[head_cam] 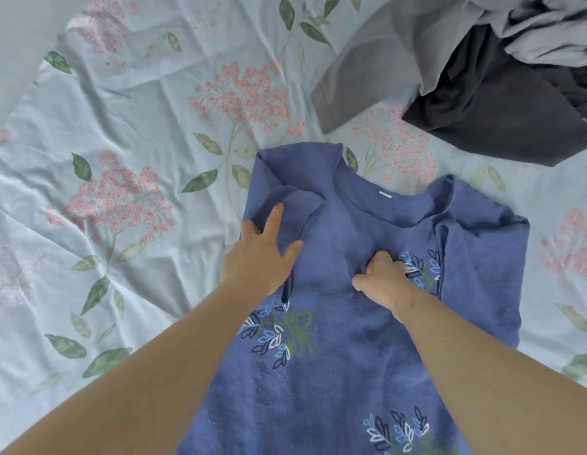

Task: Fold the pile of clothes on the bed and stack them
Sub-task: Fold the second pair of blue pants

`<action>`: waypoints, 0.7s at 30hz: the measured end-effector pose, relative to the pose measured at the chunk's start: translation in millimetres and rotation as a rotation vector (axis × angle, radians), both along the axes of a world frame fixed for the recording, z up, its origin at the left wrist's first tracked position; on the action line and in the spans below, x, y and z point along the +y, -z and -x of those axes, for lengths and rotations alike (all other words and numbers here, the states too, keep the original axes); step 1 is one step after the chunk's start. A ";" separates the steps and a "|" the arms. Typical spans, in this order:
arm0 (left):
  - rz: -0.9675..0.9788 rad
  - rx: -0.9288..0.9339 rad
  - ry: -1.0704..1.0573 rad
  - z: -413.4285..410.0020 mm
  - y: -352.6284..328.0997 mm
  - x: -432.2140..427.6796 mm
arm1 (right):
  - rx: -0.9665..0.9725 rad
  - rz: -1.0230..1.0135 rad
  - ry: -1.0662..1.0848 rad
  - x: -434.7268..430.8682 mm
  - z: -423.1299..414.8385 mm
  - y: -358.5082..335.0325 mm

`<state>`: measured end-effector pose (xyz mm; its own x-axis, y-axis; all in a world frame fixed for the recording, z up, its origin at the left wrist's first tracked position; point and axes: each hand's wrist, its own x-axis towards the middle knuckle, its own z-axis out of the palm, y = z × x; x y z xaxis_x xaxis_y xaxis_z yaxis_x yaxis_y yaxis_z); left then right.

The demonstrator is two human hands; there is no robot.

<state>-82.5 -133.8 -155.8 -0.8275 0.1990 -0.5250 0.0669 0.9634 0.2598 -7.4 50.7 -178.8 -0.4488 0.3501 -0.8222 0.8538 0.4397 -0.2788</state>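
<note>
Early yet, by my reading. One garment is in work: a blue woolly top (335,356) with a white-and-navy leaf print. It lies flat on the bed, neck away from me, hem running out of view under my arms. The bed's pale floral sheet (121,126) is creased all round it.

Hands:
- Left hand (262,254) lies flat on the top's left shoulder, fingers straight and spread, grasping nothing. It presses down the sleeve, which is turned in over the body.
- Right hand (384,277) sits at mid-chest beside a leaf motif, fingers curled under. It looks to be pinching up a bit of the cloth, though the grip itself is hidden beneath the knuckles.

State of the fold: left sleeve is in. On the right the shoulder looks partly turned in, with a crease down that side, but the edge is loose and uneven. The body has not been doubled over lengthwise.

Left to do: the pile sits at the far right of the bed, well apart from the top. In it are a mid-grey garment (384,60), a black garment (502,119) and a pale grey garment (554,37), all crumpled and overlapping. No folded stack shows anywhere in view.

My judgement: first item about half folded, at least three more to go, stacking not begun.
</note>
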 end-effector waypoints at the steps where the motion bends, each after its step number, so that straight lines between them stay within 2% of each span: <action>1: 0.029 -0.005 -0.014 3.9 -0.9 -1.5 | 0.013 0.011 0.006 0.2 -0.9 -2.3; 4: 0.107 -0.050 -0.071 11.8 -4.4 4.3 | 0.113 0.162 0.107 3.7 -13.7 -15.5; 6: 0.122 0.034 -0.035 2.7 -9.5 19.1 | 0.234 0.314 0.256 10.7 -33.3 -27.7; 7: 0.085 0.116 -0.001 -6.5 -12.0 28.8 | 0.327 0.315 0.327 16.7 -45.3 -33.7; 8: 0.015 0.184 0.036 -18.0 -13.9 40.0 | 0.448 0.227 0.388 24.7 -59.2 -38.9; 10: -0.151 0.204 0.126 -40.6 -16.2 64.3 | 0.614 -0.131 0.515 47.1 -88.0 -46.3; 12: -0.245 0.135 0.250 -60.3 -14.9 87.4 | 0.526 -0.413 0.620 71.3 -114.7 -48.2; 13: -0.236 0.085 0.329 -69.0 -12.8 98.0 | 0.416 -0.455 0.641 81.3 -127.5 -46.7; 16: -0.002 -0.068 0.467 -82.9 -5.3 124.2 | 0.127 -0.333 0.573 94.0 -157.5 -39.5; 18: 0.118 -0.019 0.423 -85.2 -10.1 141.6 | 0.069 -0.246 0.510 94.8 -167.7 -35.9; 20: 0.070 0.161 0.388 -89.6 -17.8 162.5 | 0.074 -0.172 0.449 95.9 -175.6 -33.7; 21: -0.033 0.201 0.358 -94.1 -21.0 174.8 | 0.081 -0.151 0.424 96.7 -179.1 -32.5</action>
